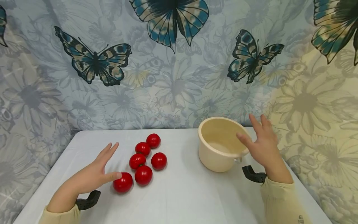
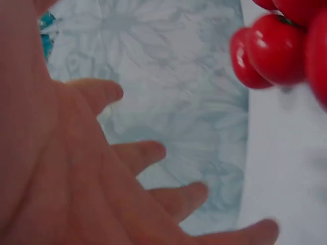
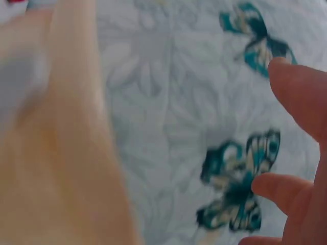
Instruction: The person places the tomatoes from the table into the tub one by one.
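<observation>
Several red tomatoes (image 1: 144, 175) lie in a loose cluster left of the table's middle. My left hand (image 1: 93, 174) hovers beside them, fingers spread, its thumb overlapping the nearest tomato (image 1: 123, 183) in the head view; whether it touches cannot be told. In the left wrist view the spread fingers (image 2: 179, 200) hold nothing, and tomatoes (image 2: 278, 48) show at the upper right. A cream pot (image 1: 215, 161) stands upright at the back right, with nothing seen inside. My right hand (image 1: 263, 146) is raised at its right rim, fingers apart and holding nothing. The pot wall (image 3: 76, 127) fills the right wrist view's left side.
A white cloth covers the table (image 1: 190, 199). Behind it and at the sides hangs a floral curtain (image 1: 179, 90) with butterflies. Black camera mounts (image 1: 89, 200) sit at both wrists. A small metal fitting (image 1: 238, 160) projects from the pot's front right.
</observation>
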A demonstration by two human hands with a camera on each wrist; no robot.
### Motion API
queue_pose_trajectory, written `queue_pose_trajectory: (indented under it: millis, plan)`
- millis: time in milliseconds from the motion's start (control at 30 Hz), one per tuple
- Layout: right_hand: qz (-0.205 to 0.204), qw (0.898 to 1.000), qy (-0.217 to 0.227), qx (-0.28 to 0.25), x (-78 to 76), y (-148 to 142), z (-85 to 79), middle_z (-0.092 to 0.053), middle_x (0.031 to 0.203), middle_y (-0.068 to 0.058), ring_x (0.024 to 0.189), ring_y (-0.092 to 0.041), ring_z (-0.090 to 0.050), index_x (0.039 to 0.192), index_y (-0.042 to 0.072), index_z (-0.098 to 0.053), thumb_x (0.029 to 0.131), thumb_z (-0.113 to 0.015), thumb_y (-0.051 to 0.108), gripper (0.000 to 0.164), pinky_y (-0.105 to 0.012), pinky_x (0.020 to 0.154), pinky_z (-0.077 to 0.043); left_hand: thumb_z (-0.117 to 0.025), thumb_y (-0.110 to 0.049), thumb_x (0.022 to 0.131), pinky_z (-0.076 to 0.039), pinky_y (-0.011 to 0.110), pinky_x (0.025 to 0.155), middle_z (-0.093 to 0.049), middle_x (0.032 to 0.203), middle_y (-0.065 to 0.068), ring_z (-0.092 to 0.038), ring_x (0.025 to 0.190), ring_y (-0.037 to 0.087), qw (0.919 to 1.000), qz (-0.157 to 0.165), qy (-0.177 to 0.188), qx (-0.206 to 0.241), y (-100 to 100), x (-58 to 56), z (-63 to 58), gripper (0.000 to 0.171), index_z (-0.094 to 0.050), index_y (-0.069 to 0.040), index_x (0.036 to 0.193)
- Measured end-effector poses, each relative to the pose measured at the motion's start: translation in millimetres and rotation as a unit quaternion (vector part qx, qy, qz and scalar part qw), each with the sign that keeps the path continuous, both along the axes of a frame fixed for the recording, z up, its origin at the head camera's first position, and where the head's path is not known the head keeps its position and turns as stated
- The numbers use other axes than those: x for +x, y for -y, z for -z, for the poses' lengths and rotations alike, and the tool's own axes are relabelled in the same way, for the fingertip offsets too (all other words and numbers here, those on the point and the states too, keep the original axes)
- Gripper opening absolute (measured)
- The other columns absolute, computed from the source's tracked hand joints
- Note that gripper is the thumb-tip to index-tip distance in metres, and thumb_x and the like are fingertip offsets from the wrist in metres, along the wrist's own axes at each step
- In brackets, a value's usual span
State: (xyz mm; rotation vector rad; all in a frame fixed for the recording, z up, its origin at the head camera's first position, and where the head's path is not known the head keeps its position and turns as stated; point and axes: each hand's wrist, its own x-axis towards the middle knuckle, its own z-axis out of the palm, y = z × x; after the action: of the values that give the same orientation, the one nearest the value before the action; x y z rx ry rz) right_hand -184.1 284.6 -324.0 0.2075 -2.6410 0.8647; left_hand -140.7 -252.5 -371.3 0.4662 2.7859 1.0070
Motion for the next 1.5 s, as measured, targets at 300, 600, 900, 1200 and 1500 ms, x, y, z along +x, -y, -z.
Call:
queue_pose_trajectory:
  millis: [300, 600, 900, 1200, 1500]
  plan:
    - [-0.071, 0.961, 0.13, -0.236, -7.8, -38.1, 37.7, 0.014, 0.164, -0.01, 0.145, -0.045, 0.011, 0.161, 0.027, 0.001, 0.106, -0.049, 0.031, 0.074, -0.076, 0.107, -0.006, -0.077, -0.023, 0.09, -0.041, 0.068, 0.097, 0.001, 0.163, 0.021, -0.019, 0.139, 0.058, 0.9796, 0.056, 0.123, 0.149, 25.4, 7.4, 47.2, 0.099, -0.009, -0.035, 0.16]
    - [-0.122, 0.924, 0.162, -0.325, -11.6, -23.8, 64.1, 0.003, 0.164, -0.019, 0.136, -0.038, -0.036, 0.161, 0.017, 0.001, 0.105, -0.054, 0.021, 0.079, -0.017, 0.085, -0.05, -0.073, -0.01, 0.091, -0.035, 0.048, 0.109, -0.002, 0.163, 0.022, -0.015, 0.141, 0.055, 0.9584, 0.102, 0.154, 0.217, 25.8, -0.4, 73.6, 0.077, -0.032, -0.008, 0.156]
    - [-0.143, 0.918, 0.173, -0.326, -7.5, -6.4, 61.8, 0.002, 0.162, -0.023, 0.137, -0.049, -0.029, 0.161, 0.016, 0.001, 0.104, -0.056, 0.02, 0.081, -0.02, 0.087, -0.05, -0.073, -0.01, 0.09, -0.035, 0.039, 0.106, -0.017, 0.16, 0.024, -0.009, 0.141, 0.056, 0.9542, 0.105, 0.151, 0.236, 22.8, -2.0, 81.5, 0.056, -0.054, -0.006, 0.143]
    - [-0.138, 0.924, 0.185, -0.303, -8.5, 7.5, 61.0, -0.001, 0.161, -0.023, 0.129, -0.043, -0.041, 0.161, 0.015, 0.0, 0.101, -0.062, 0.021, 0.086, -0.037, 0.089, -0.054, -0.076, -0.012, 0.087, -0.053, 0.028, 0.089, -0.034, 0.151, 0.03, -0.02, 0.137, 0.057, 0.9564, 0.058, 0.147, 0.246, 18.3, -2.1, 85.4, 0.051, -0.062, 0.0, 0.134]
    - [-0.126, 0.925, 0.204, -0.295, -7.7, 15.9, 58.7, -0.004, 0.16, -0.026, 0.13, -0.046, -0.041, 0.161, 0.019, 0.002, 0.098, -0.067, 0.025, 0.094, -0.057, 0.095, -0.048, -0.075, -0.014, 0.089, -0.051, 0.024, 0.091, -0.035, 0.151, 0.029, -0.019, 0.139, 0.054, 0.957, 0.058, 0.145, 0.244, 16.0, -0.2, 87.1, 0.048, -0.063, -0.002, 0.133]
